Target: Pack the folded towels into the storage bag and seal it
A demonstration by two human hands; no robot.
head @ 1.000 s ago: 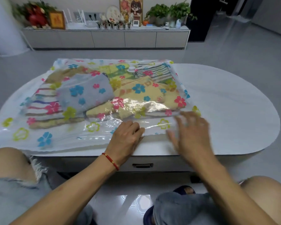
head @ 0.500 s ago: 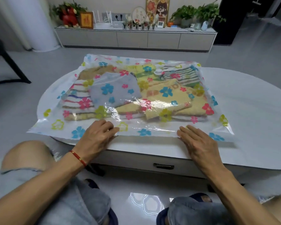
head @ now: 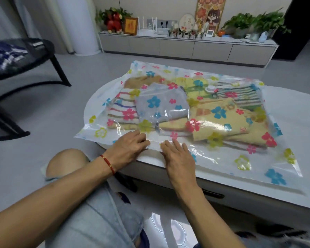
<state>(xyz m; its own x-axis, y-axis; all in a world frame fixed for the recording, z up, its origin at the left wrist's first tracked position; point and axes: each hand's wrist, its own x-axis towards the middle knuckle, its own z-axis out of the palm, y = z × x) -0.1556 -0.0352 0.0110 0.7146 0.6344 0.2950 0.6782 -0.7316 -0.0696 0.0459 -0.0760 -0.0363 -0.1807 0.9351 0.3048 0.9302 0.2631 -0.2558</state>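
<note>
Clear storage bag (head: 222, 158) near edge overhanging table (head: 293, 111), both hands (head: 129, 149) pressing

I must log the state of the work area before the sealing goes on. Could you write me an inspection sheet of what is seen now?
Surface: white oval table, bare at its right side.
Job's things: clear flowered storage bag lies flat on the table, its left corner hanging past the table edge; folded towels are inside it, with a white round valve on top.
Clutter: nothing seen on the table besides the bag.
Grips: left hand and right hand both rest flat on the bag's near edge, close together, holding nothing.
Cables: nothing seen.
Surroundings: black chair at left; low cabinet with plants and ornaments behind.
</note>
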